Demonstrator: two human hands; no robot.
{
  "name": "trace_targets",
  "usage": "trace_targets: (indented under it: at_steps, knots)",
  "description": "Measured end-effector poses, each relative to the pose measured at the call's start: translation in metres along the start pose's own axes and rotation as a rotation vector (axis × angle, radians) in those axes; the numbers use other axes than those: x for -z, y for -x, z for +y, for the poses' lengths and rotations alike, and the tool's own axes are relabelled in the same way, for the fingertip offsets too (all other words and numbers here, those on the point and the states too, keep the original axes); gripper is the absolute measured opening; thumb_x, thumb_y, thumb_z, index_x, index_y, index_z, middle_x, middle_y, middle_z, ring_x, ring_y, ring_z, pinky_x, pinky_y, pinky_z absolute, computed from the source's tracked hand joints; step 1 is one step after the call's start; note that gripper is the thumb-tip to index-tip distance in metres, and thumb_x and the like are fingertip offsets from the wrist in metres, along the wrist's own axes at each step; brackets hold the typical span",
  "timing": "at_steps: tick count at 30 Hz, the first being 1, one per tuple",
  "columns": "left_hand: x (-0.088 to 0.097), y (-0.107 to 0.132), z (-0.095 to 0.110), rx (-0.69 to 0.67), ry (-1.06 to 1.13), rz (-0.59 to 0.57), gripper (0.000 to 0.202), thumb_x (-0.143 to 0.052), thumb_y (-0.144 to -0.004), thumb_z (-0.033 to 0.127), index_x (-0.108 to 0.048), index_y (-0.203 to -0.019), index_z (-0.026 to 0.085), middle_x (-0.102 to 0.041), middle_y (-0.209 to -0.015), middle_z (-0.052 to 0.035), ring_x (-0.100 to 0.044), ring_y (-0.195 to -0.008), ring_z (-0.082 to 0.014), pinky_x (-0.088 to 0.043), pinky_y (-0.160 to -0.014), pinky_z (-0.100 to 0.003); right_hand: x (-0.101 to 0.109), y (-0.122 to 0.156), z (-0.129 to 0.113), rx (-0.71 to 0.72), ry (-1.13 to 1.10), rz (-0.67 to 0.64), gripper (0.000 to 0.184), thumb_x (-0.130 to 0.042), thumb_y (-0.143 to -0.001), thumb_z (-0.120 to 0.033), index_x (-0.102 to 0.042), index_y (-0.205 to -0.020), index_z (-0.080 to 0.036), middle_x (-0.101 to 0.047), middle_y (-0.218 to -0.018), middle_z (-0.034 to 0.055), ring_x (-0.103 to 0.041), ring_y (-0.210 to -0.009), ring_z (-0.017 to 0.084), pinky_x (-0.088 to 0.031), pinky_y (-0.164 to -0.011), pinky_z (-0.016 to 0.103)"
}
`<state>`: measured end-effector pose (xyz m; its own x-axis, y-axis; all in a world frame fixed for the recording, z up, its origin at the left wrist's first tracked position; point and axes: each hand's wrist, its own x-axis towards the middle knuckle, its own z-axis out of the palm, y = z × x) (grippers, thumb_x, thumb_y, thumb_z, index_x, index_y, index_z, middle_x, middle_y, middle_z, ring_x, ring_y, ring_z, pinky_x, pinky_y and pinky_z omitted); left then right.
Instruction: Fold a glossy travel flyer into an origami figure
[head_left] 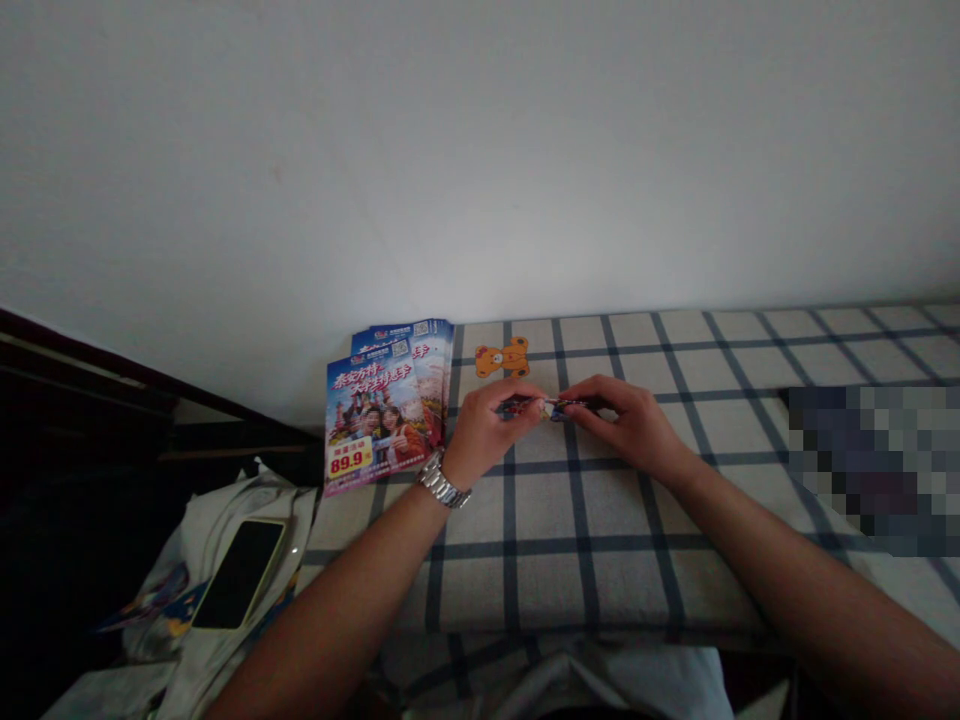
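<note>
My left hand (pixel 499 425), with a metal watch (pixel 444 480) on its wrist, pinches one end of a small folded piece of printed paper (pixel 555 408). From the other side my right hand (pixel 619 420) grips the same paper between thumb and fingers. The paper is seen almost edge-on, and the fingers cover most of it. Left of my hands lies a stack of printed flyers (pixel 382 410), blue and pink, with a price printed on the top one. A flat orange teddy bear picture (pixel 502 357) shows on the checked tablecloth (pixel 480 580) just beyond my left hand.
A phone (pixel 238 575) rests on a white bag (pixel 157 690) at the lower left, beside the table. A blurred-out, pixelated thing (pixel 885 470) lies at the right of the table. The pale wall (pixel 525 160) rises behind the table's far edge.
</note>
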<state>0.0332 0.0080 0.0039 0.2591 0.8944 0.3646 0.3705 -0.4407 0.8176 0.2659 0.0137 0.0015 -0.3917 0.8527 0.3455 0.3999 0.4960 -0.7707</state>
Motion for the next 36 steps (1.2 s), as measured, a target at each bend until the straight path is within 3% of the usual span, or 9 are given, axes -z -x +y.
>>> trace_targets:
  at_steps: [6,12,23,36]
  knots:
    - [-0.0005,0.0020,0.0020,-0.076,-0.113,-0.063,0.005,-0.065,-0.094,0.021,-0.069,-0.098,0.021,-0.073,-0.091,-0.0009,-0.068,-0.082,-0.0150,-0.053,-0.078,-0.027,0.0013,0.0005,-0.0003,0.047,0.035,-0.028,0.010,-0.066,-0.098,-0.029,-0.074,-0.102,-0.024,-0.076,-0.096,0.0040,-0.072,-0.085,0.019,-0.057,-0.073,0.030]
    - [-0.0033,0.0024,0.0029,-0.101,-0.132,-0.102,0.005,-0.066,-0.097,0.025,-0.070,-0.095,0.022,-0.074,-0.094,-0.0010,-0.069,-0.090,-0.0168,-0.053,-0.086,-0.030,0.0011,0.0006,-0.0009,0.098,0.047,-0.061,0.010,-0.064,-0.099,-0.029,-0.072,-0.103,-0.024,-0.075,-0.097,0.0052,-0.072,-0.087,0.020,-0.060,-0.076,0.031]
    - [0.0009,0.0001,0.0014,-0.083,-0.127,-0.053,0.013,-0.064,-0.100,0.033,-0.071,-0.096,0.023,-0.075,-0.093,-0.0014,-0.070,-0.088,-0.0167,-0.054,-0.084,-0.030,0.0031,-0.0004,0.0019,0.046,-0.031,-0.050,0.014,-0.066,-0.098,-0.033,-0.071,-0.108,-0.025,-0.075,-0.105,0.0066,-0.072,-0.093,0.022,-0.063,-0.081,0.035]
    - [-0.0040,0.0030,0.0039,-0.145,-0.167,-0.075,0.006,-0.063,-0.095,0.018,-0.066,-0.095,0.022,-0.070,-0.093,-0.0019,-0.067,-0.091,-0.0181,-0.053,-0.085,-0.032,-0.0002,0.0000,-0.0024,0.099,0.012,-0.056,0.010,-0.063,-0.100,-0.031,-0.070,-0.101,-0.025,-0.075,-0.098,0.0058,-0.072,-0.091,0.022,-0.061,-0.080,0.035]
